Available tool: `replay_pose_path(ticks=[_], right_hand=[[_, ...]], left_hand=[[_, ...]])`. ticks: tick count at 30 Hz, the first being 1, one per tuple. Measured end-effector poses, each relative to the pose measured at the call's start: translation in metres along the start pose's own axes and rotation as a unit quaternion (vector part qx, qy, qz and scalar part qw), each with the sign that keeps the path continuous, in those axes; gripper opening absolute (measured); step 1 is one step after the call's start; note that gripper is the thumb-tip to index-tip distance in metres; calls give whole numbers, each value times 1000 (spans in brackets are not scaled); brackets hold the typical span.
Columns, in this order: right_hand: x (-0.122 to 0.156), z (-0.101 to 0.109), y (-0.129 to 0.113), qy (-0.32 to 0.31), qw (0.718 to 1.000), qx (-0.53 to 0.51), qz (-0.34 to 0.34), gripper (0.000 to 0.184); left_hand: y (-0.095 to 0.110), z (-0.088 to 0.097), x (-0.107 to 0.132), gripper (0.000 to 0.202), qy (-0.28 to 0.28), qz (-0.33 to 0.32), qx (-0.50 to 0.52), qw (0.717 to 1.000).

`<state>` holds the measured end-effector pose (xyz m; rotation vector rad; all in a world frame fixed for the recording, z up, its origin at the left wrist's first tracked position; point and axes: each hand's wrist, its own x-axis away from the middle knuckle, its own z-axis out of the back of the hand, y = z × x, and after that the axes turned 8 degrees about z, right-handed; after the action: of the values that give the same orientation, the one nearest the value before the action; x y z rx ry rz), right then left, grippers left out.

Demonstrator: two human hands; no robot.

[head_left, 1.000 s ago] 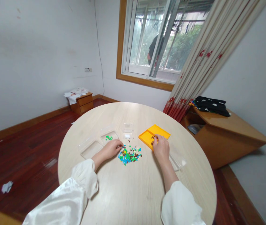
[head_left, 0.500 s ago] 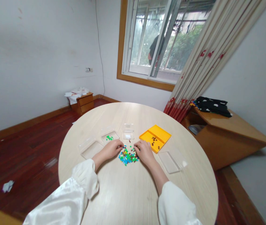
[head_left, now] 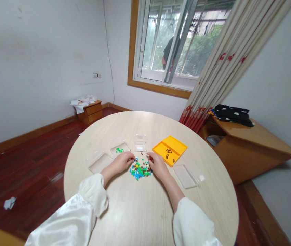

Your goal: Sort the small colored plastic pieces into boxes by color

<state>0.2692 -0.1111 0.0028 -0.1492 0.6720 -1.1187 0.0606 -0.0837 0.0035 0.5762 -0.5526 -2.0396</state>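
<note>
A loose pile of small toy building bricks (head_left: 139, 172) in blue, green, brown, yellow and white lies on the round table between my hands. My left hand (head_left: 121, 162) rests at the pile's upper left edge, its fingertips pinched together beside a blue brick; what they hold, if anything, is too small to make out. On the other side, my right hand (head_left: 157, 164) bends its fingers over the pile's right edge, near several brown bricks. Its fingertips are drawn in, and their contents are hidden. A few stray bricks lie just beyond the pile.
Green bricks (head_left: 119, 150) sit in a clear box (head_left: 128, 147) at the left; another clear box (head_left: 94, 169) stands nearer. A small clear case (head_left: 140, 143) is behind the pile. The yellow box (head_left: 181, 146) holds brown bricks (head_left: 169, 152). One more clear box (head_left: 186, 177) lies right.
My right hand's fingers have shifted slightly up and away from the pile's edge. My left hand stays almost in place.
</note>
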Motion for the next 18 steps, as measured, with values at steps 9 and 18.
replay_pose_path(ticks=[9,18], right_hand=[[0,-5,5,42,998,-38,26,39],[-2,-13,12,80,996,-30,36,35]], left_hand=[[0,0,-1,16,10,7,18,1000],[1,1,-1,16,44,21,6,999]])
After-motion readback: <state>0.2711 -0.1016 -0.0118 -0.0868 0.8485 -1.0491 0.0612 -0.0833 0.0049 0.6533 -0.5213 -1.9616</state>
